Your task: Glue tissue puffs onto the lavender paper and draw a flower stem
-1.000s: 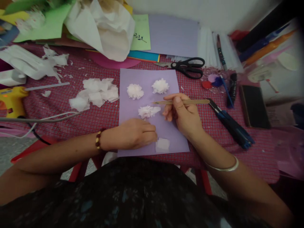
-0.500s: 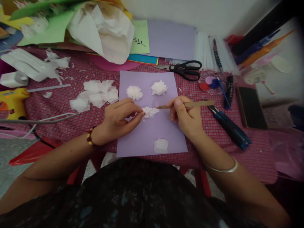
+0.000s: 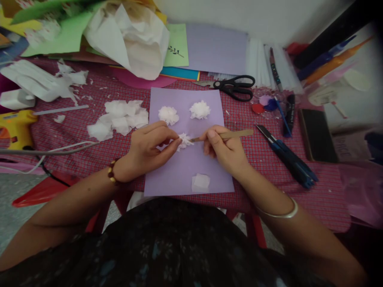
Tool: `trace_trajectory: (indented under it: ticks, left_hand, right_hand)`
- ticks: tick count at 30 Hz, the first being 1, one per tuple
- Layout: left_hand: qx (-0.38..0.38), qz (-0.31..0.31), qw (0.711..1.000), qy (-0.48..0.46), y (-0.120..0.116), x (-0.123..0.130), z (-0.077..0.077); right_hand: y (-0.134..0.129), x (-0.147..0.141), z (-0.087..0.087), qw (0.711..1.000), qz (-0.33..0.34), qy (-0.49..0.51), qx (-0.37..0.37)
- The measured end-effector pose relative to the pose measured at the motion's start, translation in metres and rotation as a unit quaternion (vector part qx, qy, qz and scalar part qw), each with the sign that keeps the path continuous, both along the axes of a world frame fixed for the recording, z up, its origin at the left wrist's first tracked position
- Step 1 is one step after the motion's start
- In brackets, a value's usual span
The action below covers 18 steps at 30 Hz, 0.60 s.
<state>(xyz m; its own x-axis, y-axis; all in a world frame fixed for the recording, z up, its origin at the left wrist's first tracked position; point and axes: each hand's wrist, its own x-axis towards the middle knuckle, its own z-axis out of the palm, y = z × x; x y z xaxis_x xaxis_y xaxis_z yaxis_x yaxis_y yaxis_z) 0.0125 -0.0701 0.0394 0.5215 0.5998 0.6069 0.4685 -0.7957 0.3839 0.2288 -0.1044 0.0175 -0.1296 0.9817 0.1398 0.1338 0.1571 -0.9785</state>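
A purple sheet of paper [image 3: 191, 163] lies in front of me. Near its middle is a white tissue-paper tuft [image 3: 184, 140], and my left hand [image 3: 152, 145] pinches its left edge. My right hand [image 3: 226, 149] is closed round a thin brown stick [image 3: 237, 134], perhaps wooden, whose narrow tip meets the tuft from the right. Two fluffy white tissue puffs, a left puff [image 3: 168, 115] and a right puff [image 3: 200, 109], sit on the upper part of the sheet. Toward its near edge rests a small white tissue square [image 3: 201, 182].
Left of the sheet is a pile of tissue squares [image 3: 119, 117], with a yellow glue gun [image 3: 18, 125] and its cable beyond. Black scissors [image 3: 236, 85] lie behind the sheet. A blue utility knife [image 3: 289, 159] and a dark phone-like slab [image 3: 317, 135] are at the right.
The stick and my right hand have moved left, bringing the tip into the tuft. The tuft now looks more bunched. My left hand keeps its pinch, and the sheet has shifted slightly left.
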Motion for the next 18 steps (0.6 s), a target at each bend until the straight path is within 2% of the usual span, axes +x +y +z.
trace_trajectory:
  ticks: [4,6,10,14,18]
  left_hand:
    - [0.002,-0.005,1.0,-0.006,0.0,0.0,0.0]
    - [-0.008,0.017,1.0,-0.005,0.003,0.0,-0.002]
    - [-0.069,0.076,0.995,-0.005,0.011,-0.002,-0.007]
    - [-0.117,0.091,0.989,-0.017,0.015,-0.004,-0.01]
    - [-0.119,0.082,0.99,-0.002,0.015,-0.003,-0.009]
  right_hand:
    - [0.0,-0.002,-0.001,0.999,0.031,0.004,-0.021]
    - [0.0,-0.002,-0.001,0.999,0.039,0.011,-0.026]
    - [0.003,-0.001,-0.003,0.997,-0.014,0.063,-0.033]
    - [0.008,0.004,-0.005,0.989,-0.067,0.117,-0.061]
    - [0.008,0.008,-0.001,0.992,-0.093,0.073,-0.05]
